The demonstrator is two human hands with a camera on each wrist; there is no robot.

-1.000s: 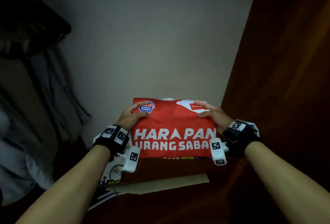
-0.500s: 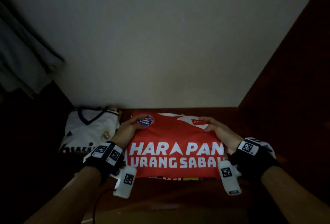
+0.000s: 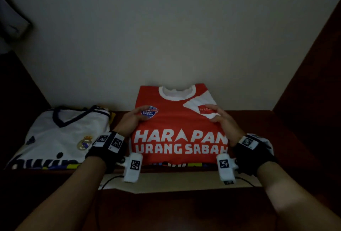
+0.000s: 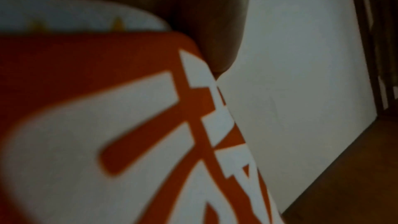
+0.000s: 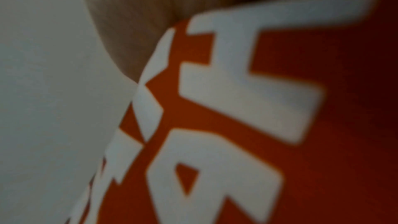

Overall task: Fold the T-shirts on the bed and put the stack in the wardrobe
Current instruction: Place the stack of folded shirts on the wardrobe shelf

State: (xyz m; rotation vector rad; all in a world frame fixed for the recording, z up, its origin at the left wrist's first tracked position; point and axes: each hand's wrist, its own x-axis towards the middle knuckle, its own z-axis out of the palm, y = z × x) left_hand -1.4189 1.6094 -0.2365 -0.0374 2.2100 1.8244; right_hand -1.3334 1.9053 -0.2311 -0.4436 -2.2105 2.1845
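Observation:
A stack of folded T-shirts lies on the dark wooden wardrobe shelf, its far edge against the back wall. The top one is a red T-shirt with white lettering and a white collar. My left hand grips the stack's left side, thumb on top by the blue badge. My right hand grips the right side, thumb and a finger over the white patch. Both hands' other fingers are hidden. Both wrist views show the red T-shirt close up and blurred, with the left hand and right hand against it.
A folded white jersey with a dark V-collar lies on the shelf left of the stack, a small gap between them. The pale back wall closes the rear, a dark wooden side panel the right. A light strip lies along the shelf front. Cloth hangs upper left.
The stack has gone from held in the air to lying deep on the shelf, collar now showing against the back wall. Both hands went forward with it and keep the same hold.

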